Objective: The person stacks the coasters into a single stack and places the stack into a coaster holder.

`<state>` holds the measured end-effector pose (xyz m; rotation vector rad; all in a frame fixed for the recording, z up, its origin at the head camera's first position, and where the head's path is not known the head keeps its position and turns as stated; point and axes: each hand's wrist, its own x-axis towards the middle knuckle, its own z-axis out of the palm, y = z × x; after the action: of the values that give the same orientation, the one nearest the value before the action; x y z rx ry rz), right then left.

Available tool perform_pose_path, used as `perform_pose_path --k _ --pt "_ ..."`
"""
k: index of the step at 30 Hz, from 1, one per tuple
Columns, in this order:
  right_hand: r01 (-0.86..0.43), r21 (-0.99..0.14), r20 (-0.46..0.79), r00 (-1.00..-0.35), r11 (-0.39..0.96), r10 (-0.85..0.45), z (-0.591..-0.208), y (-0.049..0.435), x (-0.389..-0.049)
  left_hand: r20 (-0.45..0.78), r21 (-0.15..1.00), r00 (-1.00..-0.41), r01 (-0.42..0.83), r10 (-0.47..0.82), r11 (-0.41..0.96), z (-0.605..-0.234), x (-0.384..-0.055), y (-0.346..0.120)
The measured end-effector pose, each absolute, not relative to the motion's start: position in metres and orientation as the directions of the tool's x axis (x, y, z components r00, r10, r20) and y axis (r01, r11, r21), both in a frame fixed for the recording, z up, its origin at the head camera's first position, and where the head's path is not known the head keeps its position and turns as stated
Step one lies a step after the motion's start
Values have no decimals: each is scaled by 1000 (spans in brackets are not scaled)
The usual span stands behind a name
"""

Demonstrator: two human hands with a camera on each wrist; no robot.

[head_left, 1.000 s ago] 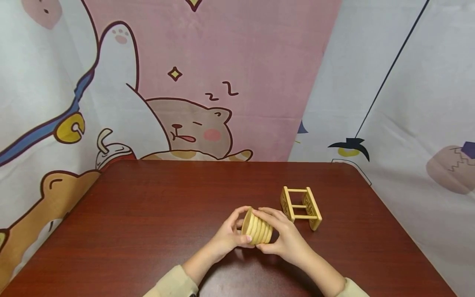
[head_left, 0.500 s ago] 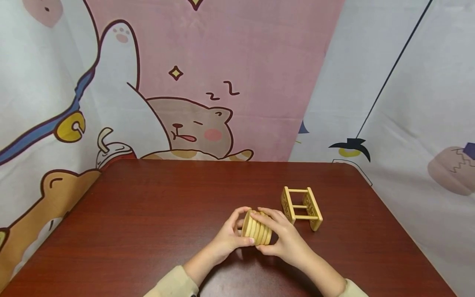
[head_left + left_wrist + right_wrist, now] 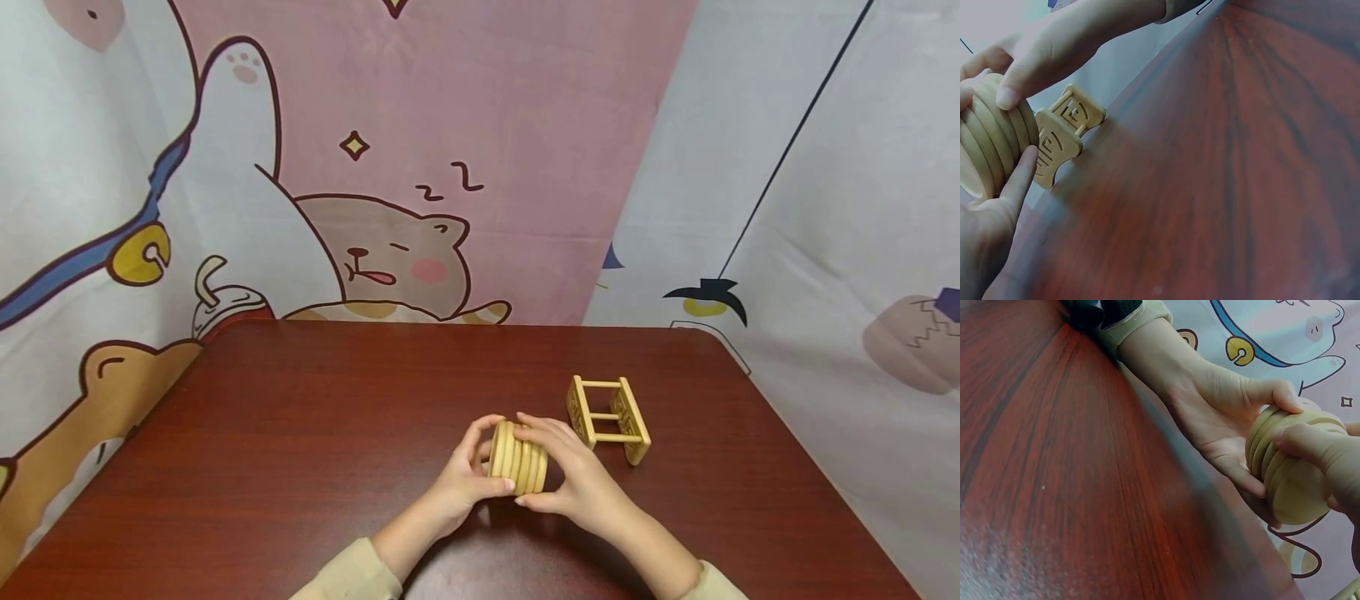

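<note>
Both hands hold a stack of several round, pale wooden coasters [image 3: 519, 458] above the table, the stack lying on its side. My left hand [image 3: 465, 479] grips its left end, thumb along the near side and fingers behind. On the other side my right hand [image 3: 573, 467] has its fingers over the top and its thumb at the lower right edge. In the right wrist view the coasters [image 3: 1300, 487] show a smooth outer face and slightly uneven edges. A matching wooden rack [image 3: 606, 421] with cut-out side panels and thin rods stands just beyond my right hand.
The dark red-brown wooden table [image 3: 337, 417] spreads out on all sides of the hands, its far edge against a hanging cartoon-print cloth [image 3: 540, 150]. More of the cloth hangs at the left and right.
The stack has turned slightly, so its left end face shows less and the rims face me more. My left thumb has slid a little to the right along it. The rack stays put.
</note>
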<state>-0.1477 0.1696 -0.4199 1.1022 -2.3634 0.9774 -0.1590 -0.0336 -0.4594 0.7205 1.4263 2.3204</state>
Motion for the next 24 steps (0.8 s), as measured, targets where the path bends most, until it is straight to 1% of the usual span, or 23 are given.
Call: perform_pose_path --k 4,11,20,24 --pt "-774 -455 584 -633 441 -509 -420 170 -148 266 879 -819 -10 508 -476 -459 -158 -32" --pt "-806 -429 634 -590 407 -501 -427 170 -150 286 857 -824 -8 489 -515 -459 -157 -31" --pt "-813 -433 645 -581 389 -497 -430 168 -150 266 862 -840 -13 473 -507 -456 -154 -29" --pt "-799 -471 639 -601 372 -481 -429 167 -150 255 871 -845 -11 470 -492 -453 -153 -29"
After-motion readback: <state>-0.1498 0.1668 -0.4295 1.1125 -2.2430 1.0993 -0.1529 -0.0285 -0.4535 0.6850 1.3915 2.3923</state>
